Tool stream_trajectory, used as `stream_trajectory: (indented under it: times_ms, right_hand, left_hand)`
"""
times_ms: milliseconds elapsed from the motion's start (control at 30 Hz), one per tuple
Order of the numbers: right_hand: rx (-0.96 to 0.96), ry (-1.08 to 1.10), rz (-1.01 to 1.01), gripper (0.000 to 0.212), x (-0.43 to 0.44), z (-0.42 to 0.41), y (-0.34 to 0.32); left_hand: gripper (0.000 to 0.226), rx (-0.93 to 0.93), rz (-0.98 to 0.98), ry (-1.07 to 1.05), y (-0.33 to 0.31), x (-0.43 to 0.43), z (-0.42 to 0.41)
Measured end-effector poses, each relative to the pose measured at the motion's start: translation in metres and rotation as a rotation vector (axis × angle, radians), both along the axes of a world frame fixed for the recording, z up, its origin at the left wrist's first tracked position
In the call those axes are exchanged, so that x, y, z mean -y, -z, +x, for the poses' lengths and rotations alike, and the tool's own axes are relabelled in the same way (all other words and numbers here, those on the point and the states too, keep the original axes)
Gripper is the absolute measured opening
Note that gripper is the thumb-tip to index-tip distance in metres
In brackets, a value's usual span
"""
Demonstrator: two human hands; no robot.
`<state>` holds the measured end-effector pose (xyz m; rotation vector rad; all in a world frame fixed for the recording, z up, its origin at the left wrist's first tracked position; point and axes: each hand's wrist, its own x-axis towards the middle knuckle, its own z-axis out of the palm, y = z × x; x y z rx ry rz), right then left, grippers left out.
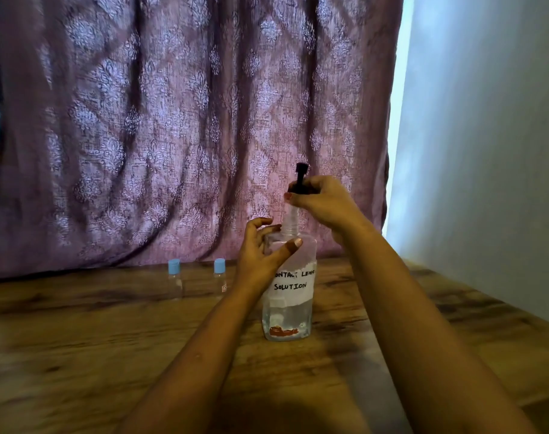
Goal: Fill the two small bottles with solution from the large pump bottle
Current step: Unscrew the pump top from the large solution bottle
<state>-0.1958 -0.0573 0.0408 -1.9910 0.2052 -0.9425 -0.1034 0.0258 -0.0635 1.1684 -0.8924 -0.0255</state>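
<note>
A large clear pump bottle [288, 311] with a white label reading "contact lens solution" stands upright on the wooden table [110, 339], liquid filling its lower part. My left hand [260, 255] grips its shoulder from the left. My right hand [323, 202] is closed around the black pump head [301, 173] above the neck. Two small clear bottles with blue caps stand upright to the left near the curtain: one [174, 277] farther left, the other [220, 275] just beside my left wrist. Both are capped.
A purple patterned curtain [173, 120] hangs right behind the table's back edge. A pale wall [486, 151] runs along the right side. The table's right edge [517, 311] slants toward me.
</note>
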Motion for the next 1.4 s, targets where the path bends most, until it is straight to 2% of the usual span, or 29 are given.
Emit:
stream_trajectory:
  times_ms: [333,500,633,767,867,967,1100,1267,1400]
  right_hand:
    - [0.277,-0.018,0.002,0.036,-0.002,-0.041,-0.054]
    - [0.430,-0.003,-0.023,0.033,-0.006,-0.071,-0.075]
    - [0.585,0.006,0.020,0.037,-0.009,-0.088,-0.088]
    - [0.674,0.133,-0.038,0.047,-0.009,-0.097,-0.079]
    - [0.678,0.309,-0.086,0.049,-0.004,-0.094,-0.042]
    - [0.600,0.453,-0.001,0.053,0.009,-0.081,0.014]
    - [0.238,0.580,0.092,0.048,0.024,-0.066,0.093]
    - [-0.161,0.645,0.034,0.032,0.029,-0.058,0.159]
    - [-0.378,0.682,-0.037,0.024,0.027,-0.059,0.173]
  left_hand:
    - [0.046,-0.005,0.068,-0.045,0.002,-0.005,-0.010]
    - [0.073,-0.056,0.081,-0.029,0.008,-0.014,-0.018]
    - [0.066,-0.133,0.095,-0.010,0.019,-0.023,-0.023]
    - [0.071,-0.119,0.128,-0.038,0.018,-0.030,-0.025]
    - [0.075,-0.104,0.170,-0.104,0.019,-0.040,-0.023]
    - [0.076,-0.125,0.227,-0.156,0.025,-0.051,-0.020]
    - [0.071,-0.137,0.312,-0.206,0.037,-0.064,-0.020]
    - [0.065,-0.180,0.378,-0.205,0.046,-0.074,-0.021]
    - [0.055,-0.213,0.404,-0.161,0.050,-0.077,-0.024]
